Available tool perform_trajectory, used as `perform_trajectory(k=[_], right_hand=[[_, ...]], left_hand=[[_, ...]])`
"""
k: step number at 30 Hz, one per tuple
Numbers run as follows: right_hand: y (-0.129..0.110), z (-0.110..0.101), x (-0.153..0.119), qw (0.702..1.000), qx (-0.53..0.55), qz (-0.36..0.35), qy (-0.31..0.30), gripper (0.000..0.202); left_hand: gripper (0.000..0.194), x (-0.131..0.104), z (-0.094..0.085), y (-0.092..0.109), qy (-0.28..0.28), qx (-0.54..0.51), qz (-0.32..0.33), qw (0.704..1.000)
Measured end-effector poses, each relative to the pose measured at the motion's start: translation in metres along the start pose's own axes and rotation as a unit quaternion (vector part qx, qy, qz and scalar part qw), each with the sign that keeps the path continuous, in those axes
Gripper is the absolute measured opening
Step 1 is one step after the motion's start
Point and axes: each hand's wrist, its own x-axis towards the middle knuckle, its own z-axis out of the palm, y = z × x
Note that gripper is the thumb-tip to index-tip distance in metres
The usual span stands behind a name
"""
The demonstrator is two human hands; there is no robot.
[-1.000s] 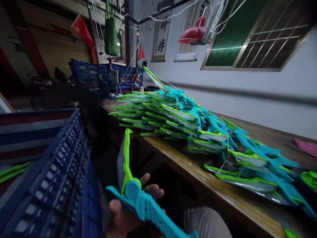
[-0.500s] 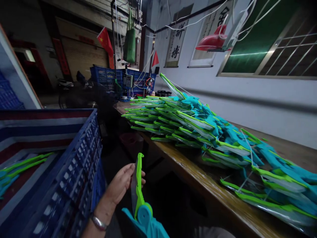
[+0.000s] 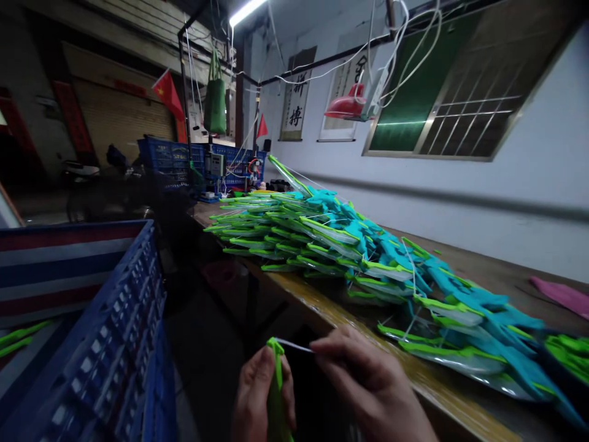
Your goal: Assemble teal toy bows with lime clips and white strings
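Observation:
My left hand [image 3: 260, 393] is closed around a bright green plastic strip [image 3: 277, 393], held upright low in the middle of the view. Its hooked tip sticks out above the thumb, and its lower part runs out of the picture. From that tip a thin white string [image 3: 294, 345] stretches to the right. My right hand [image 3: 368, 380] pinches the string's other end between thumb and fingertips. Beyond both hands lies a heap of green and turquoise plastic pieces [image 3: 317, 236] with clear film and white strings.
The heap rests on a long wooden table [image 3: 322, 307] with a shiny front edge. A blue plastic crate [image 3: 110, 331] with a striped lining stands at left. At right are a container of green parts [image 3: 570, 356] and a pink cloth [image 3: 561, 294]. A red lamp [image 3: 347, 107] hangs above.
My right hand has come into view and pinches the string. The green strip in my left hand now sits lower, its turquoise part out of view. The camera has turned right.

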Motion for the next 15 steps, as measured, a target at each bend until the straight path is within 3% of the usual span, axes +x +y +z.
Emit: perform_trajectory(k=[3,6,11,15], right_hand=[[-0.022,0.02,0.023,0.995,0.05,-0.078,-0.024,0.023],[-0.032,0.028,0.025,0.99,0.023,-0.137,-0.038,0.018],[-0.034,0.033,0.011,0.984,0.023,-0.161,-0.072,0.011],[-0.05,0.043,0.004,0.99,0.042,-0.125,-0.05,0.013]], left_hand=[[0.061,0.0,-0.011,0.003,-0.05,-0.056,0.035,0.997],[0.06,0.004,-0.02,0.009,-0.137,-0.123,0.083,0.979],[0.059,0.008,-0.018,0.016,-0.28,-0.164,0.164,0.932],[0.061,0.01,-0.018,0.015,-0.315,-0.172,0.171,0.918]])
